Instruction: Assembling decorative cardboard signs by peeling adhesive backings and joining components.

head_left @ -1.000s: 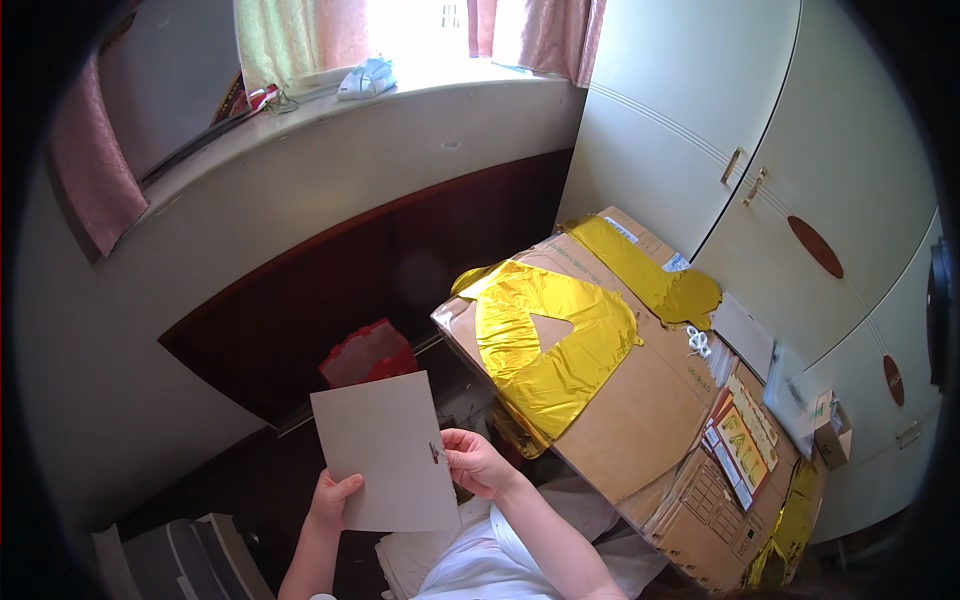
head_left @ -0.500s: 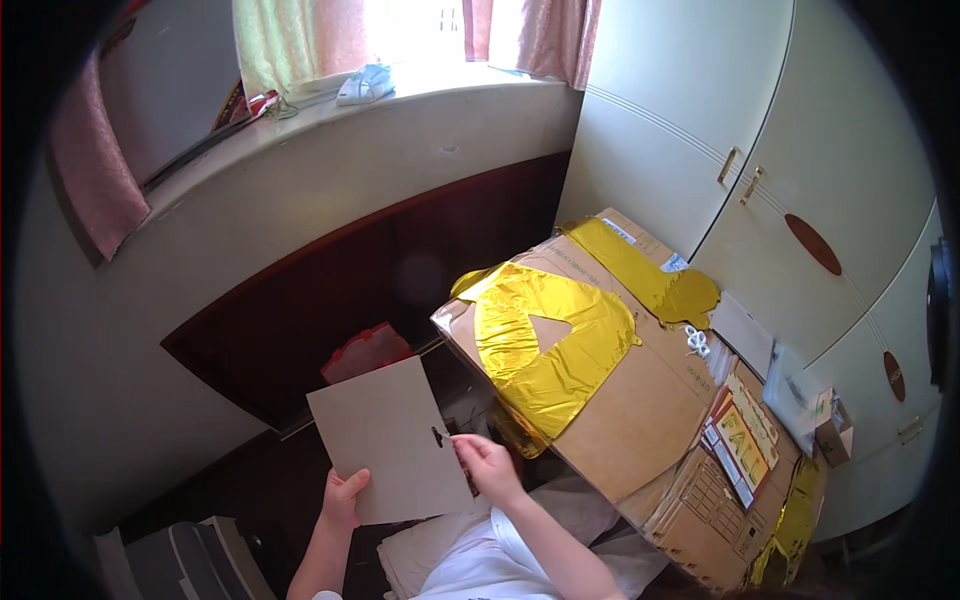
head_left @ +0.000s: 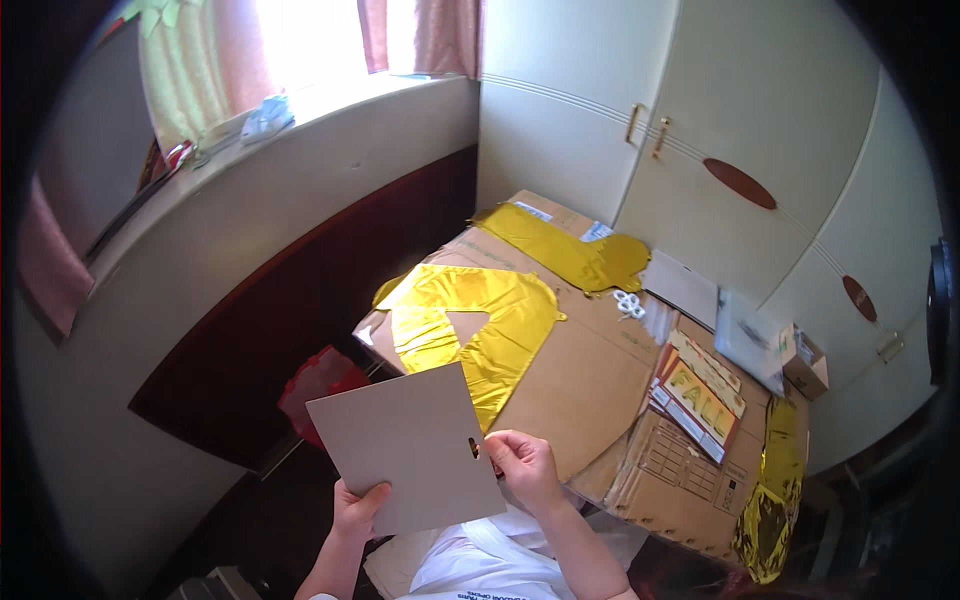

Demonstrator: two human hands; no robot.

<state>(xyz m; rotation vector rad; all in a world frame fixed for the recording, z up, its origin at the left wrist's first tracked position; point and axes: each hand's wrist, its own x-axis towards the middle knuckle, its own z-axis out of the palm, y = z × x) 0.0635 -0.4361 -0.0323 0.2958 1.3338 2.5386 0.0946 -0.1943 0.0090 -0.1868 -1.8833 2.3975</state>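
My left hand point(head_left: 358, 510) grips the lower left edge of a flat grey board point(head_left: 405, 440), thumb on its face. The board is held tilted above my lap and has a small slot point(head_left: 474, 448) near its right edge. Just beside that slot, at the board's right edge, is my right hand point(head_left: 527, 468), its thumb and fingers pinched together. What the pinch holds, if anything, is too small to make out. Beyond the board, a flat yellow foil balloon point(head_left: 525, 315) lies on a cardboard surface point(head_left: 580, 390), partly covered by the board.
Farther back lies another yellow foil piece point(head_left: 570, 248), near white rings point(head_left: 628, 305). Printed cards point(head_left: 697, 408) and crumpled foil point(head_left: 770, 500) are at the right, with a small open box point(head_left: 803, 360) behind. A red-edged container point(head_left: 318, 385) stands left. White cupboards point(head_left: 580, 130) border the back.
The view has swung to the right. The board now overlaps the yellow balloon's near end. My right hand has shifted from the slot to the board's right edge; my left hand keeps its grip.
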